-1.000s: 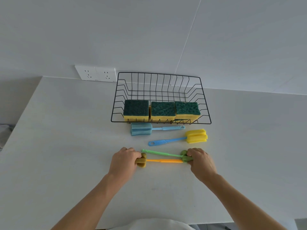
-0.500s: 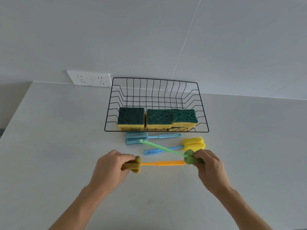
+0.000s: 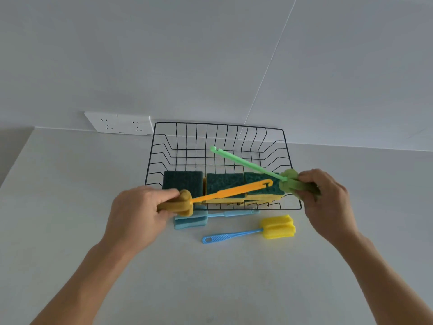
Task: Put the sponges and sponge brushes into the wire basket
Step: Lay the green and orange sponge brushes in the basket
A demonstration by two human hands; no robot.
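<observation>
gripping sponge heads: left hand (image 3: 136, 215) on orange brush (image 3: 225, 191), right hand (image 3: 328, 202) on green brush (image 3: 248, 164), aiming handles into wire basket (image 3: 153, 158).

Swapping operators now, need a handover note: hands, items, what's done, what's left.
Left hand: shut on the orange brush by its sponge head, lifted.
Right hand: shut on the green brush by its head, handle over the wire basket.
Done: three sponges sit in the basket's front row.
Left: drop both held brushes in, then the blue brush and the yellow-headed brush, both on the table in front of the basket.
</observation>
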